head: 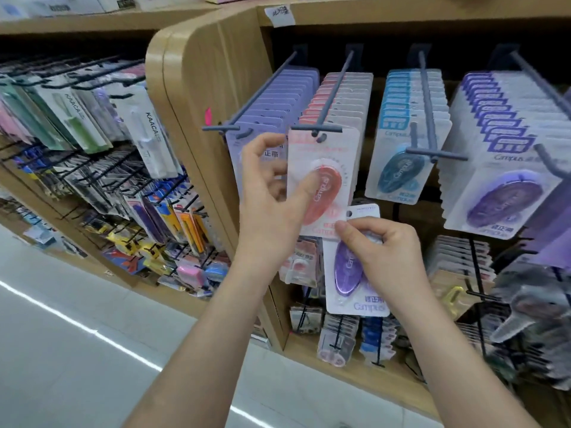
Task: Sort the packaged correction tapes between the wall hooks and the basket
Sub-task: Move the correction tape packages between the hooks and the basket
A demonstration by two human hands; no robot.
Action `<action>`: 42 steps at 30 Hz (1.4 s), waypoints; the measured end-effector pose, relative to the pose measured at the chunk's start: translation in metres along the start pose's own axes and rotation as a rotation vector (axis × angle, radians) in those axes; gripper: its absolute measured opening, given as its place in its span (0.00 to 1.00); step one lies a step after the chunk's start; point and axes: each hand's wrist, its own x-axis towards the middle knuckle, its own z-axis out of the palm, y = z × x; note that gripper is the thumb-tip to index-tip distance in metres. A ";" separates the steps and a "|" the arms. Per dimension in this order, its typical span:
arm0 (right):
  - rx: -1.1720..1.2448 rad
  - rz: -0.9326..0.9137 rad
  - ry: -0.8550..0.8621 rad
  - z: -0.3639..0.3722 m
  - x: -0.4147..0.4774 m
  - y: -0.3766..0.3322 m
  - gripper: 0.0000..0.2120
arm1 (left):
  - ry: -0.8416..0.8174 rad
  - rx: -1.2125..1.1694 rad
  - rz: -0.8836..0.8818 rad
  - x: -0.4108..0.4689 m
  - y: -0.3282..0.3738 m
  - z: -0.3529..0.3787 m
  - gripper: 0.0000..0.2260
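Now left hand (272, 193) pinches pink-carded correction tape (327, 149), front of row on grey wall hook (335, 91), thumb on blister; right hand (383, 251) grips purple-carded correction tape (347, 273) just below, off hooks.

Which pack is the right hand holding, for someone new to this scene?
On the light wooden shelf, grey wall hooks carry rows of carded correction tapes. Below the front white card with an oval pink tape, the right hand pinches a white card with an oval purple tape. Unlike the rest, it hangs on no hook.
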 end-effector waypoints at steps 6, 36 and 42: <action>-0.035 0.005 0.103 0.008 -0.004 -0.003 0.03 | -0.066 0.304 0.102 -0.007 -0.032 -0.003 0.20; 0.171 0.170 -0.194 -0.086 -0.055 0.002 0.15 | -0.420 -0.264 -0.208 -0.034 0.018 0.080 0.05; 0.220 -0.001 0.138 -0.118 -0.059 0.003 0.23 | -0.486 -0.308 -0.120 -0.037 0.040 0.124 0.07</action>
